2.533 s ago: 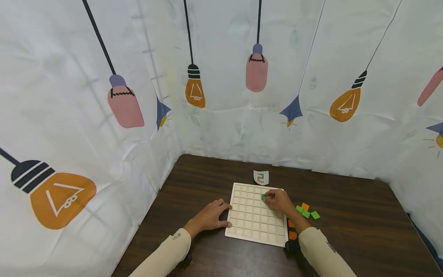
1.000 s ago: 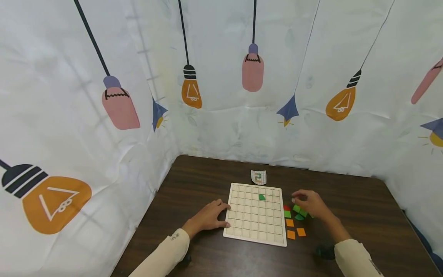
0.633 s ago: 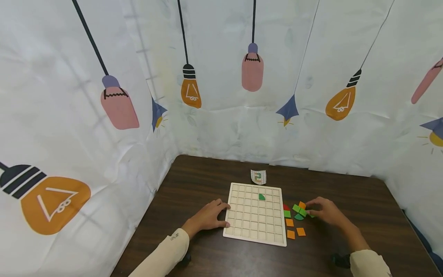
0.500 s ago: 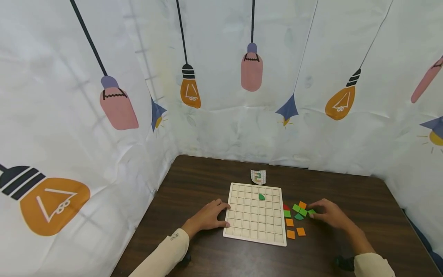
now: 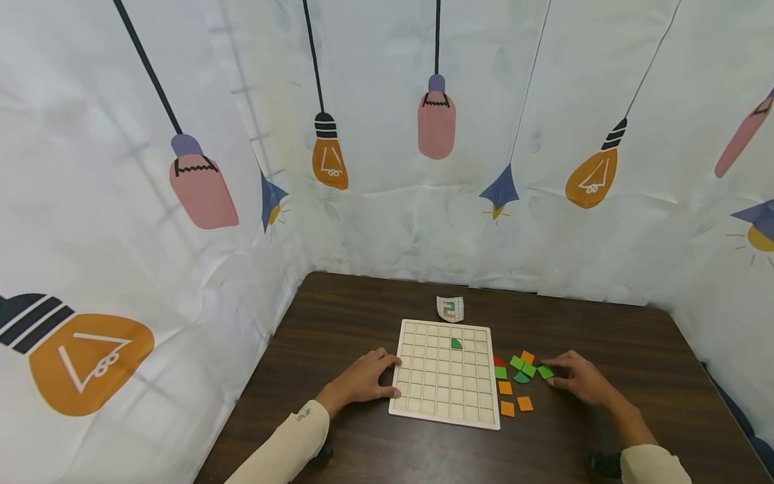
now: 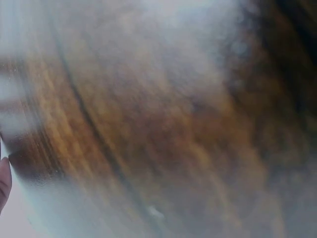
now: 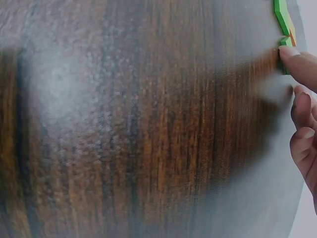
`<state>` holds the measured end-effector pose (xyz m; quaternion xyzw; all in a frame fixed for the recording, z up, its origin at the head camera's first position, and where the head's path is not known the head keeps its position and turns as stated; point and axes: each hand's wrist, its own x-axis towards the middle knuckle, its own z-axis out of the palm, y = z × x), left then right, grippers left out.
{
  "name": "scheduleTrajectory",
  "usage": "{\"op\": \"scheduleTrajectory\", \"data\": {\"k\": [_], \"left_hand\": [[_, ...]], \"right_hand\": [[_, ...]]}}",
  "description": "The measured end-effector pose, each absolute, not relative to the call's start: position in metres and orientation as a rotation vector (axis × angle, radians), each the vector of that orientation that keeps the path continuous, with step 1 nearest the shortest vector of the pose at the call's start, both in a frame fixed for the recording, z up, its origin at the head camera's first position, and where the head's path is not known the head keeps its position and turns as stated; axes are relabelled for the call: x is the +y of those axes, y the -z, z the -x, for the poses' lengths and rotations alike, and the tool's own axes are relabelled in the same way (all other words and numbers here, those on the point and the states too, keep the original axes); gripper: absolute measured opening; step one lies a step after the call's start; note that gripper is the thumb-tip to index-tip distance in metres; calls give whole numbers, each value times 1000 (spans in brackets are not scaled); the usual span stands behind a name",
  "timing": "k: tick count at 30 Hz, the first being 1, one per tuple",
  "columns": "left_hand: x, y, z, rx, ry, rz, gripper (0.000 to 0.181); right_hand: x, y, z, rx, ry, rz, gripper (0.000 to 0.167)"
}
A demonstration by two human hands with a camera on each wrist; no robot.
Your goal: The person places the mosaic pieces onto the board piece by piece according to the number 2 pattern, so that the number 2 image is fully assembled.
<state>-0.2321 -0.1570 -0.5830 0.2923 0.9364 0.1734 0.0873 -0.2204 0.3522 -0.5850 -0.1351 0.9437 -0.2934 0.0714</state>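
My left hand (image 5: 361, 380) rests at the left edge of a pale gridded board (image 5: 411, 403), with forefinger and thumb apart and touching the rim. Only a fingertip of it shows in the blurred left wrist view. A dark green quarter-round tile (image 5: 456, 343) sits in one cell of the board's upper part. On the right, my right hand (image 5: 580, 378) pinches a light green square tile (image 5: 545, 372) between forefinger and thumb, low at the tabletop. In the right wrist view the thumb (image 7: 299, 64) lies against a green tile's side.
Right of the board lie orange tiles (image 5: 525, 404), light green tiles (image 5: 500, 372), a dark green tile (image 5: 521, 378) and a red tile (image 5: 498, 361). Behind the board is a small patterned card (image 5: 450, 309). A printed curtain (image 5: 387, 222) surrounds the dark table (image 5: 635, 349).
My right hand has left the dark green tile on the board, moved right past the loose tiles and come down onto a light green tile. My left hand has stayed at the board's edge.
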Motion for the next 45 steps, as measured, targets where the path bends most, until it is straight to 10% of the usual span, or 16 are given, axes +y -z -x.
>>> {"op": "scheduleTrajectory", "data": {"k": [45], "left_hand": [[-157,584,230,2788,-505,-839,65]], "right_hand": [[345,598,216,3000,830,341,38]]}}
